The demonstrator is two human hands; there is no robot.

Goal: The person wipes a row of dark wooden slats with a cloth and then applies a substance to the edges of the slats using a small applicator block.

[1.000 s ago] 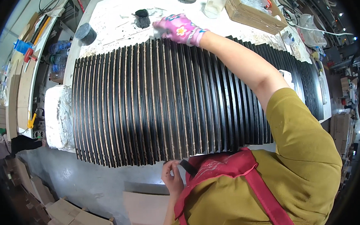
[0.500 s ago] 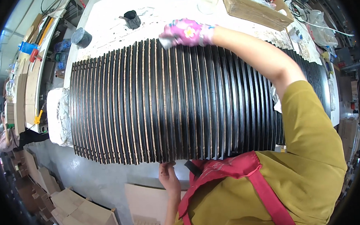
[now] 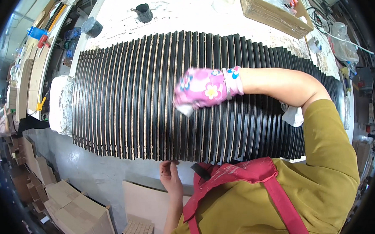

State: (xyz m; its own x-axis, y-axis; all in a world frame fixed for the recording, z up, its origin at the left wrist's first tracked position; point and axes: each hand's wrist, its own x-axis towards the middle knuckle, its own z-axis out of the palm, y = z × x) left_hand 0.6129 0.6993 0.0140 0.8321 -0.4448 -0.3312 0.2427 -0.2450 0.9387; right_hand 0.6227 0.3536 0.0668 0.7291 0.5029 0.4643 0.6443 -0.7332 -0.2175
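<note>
Long black strips [image 3: 152,97] with pale speckled bands between them lie side by side across the work table. My right hand [image 3: 205,88], in a pink flowered glove, is over the middle of the strips, closed around a small white pad [image 3: 186,110]. Whether the pad is cloth or sponge I cannot make out. At the near edge my bare left hand [image 3: 171,177] has curled fingers at the end of a black strip, their tips partly hidden. A crumpled white cloth [image 3: 293,116] lies on the strips under my right forearm.
On the white tabletop [image 3: 182,17], beyond the strips, stand a small black pot [image 3: 144,13] and a dark tub [image 3: 91,27]. A cardboard box [image 3: 271,15] of plastic bags is at far right. Cardboard stacks [image 3: 77,207] stand below left; a white wrapped block [image 3: 61,106] sits by the strips' left end.
My right hand has come from the far ends of the strips toward me, to their middle, with the white pad. My left hand has shifted slightly left. The view has tilted a little.
</note>
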